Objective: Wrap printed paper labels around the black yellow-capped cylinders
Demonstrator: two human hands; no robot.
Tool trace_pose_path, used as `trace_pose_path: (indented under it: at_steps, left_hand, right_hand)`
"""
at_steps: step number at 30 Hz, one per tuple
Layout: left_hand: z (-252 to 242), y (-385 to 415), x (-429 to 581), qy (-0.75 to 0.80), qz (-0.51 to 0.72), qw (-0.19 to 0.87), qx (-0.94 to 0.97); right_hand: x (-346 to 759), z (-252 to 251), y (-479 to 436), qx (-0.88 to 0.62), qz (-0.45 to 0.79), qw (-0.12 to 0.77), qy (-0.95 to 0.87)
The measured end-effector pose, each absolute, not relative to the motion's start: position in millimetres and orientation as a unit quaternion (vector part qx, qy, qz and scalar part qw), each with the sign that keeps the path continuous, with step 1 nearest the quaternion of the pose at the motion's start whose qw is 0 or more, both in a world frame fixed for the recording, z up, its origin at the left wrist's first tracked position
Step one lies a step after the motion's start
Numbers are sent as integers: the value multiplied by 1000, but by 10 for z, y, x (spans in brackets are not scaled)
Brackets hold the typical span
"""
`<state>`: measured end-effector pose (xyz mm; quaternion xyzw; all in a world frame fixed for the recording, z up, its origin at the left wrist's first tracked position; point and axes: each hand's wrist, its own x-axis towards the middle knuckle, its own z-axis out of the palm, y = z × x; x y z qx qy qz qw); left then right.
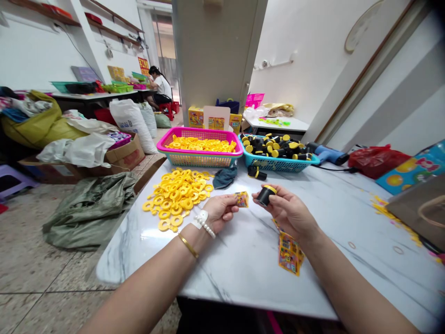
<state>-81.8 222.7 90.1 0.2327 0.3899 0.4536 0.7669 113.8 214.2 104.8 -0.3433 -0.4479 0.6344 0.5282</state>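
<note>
Between its thumb and fingers, my left hand point(222, 212) pinches a small yellow printed sticker point(242, 199). My right hand point(290, 208) grips a small black cylinder with a yellow rim point(266, 195), tilted slightly. The two hands face each other above the marble-patterned table point(236, 260), with a short gap between sticker and cylinder. Below my right hand lie more yellow printed sticker sheets point(289, 254), partly hidden by the wrist. A heap of yellow plastic rings point(177, 192) spreads on the table left of my left hand. Another black-and-yellow piece point(257, 173) lies beyond my right hand.
Behind the hands stand a pink basket point(162, 147) of yellow parts and a blue basket point(306, 163) of black cylinders. A dark cloth point(224, 177), a blue heat-gun-like tool point(328, 154) and a red bag point(371, 160) lie nearby. Another person point(162, 86) sits far back left.
</note>
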Motion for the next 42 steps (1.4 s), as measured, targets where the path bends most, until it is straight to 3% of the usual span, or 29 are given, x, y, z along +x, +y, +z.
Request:
trace_pose_path:
  at_steps: [4,11,32,38,42]
  left_hand:
    - [886,2227,-805,344,449,796,215]
    - [909,2230,-807,323,471,801,177]
    - [956,2207,-815,347,447,794,222]
    - [916,2206,-797,388,458,746,289]
    - [924,2221,-809,373,453,773,244]
  right_hand:
    - [1048,943,2160,-313,614,535,-489]
    - [1050,786,2264,-434,469,546,-542]
    - [992,815,2120,-393,376,548,-636]
    - [1010,795,2138,-404,488,502,-588]
    - [984,792,2122,-402,468,513,-597]
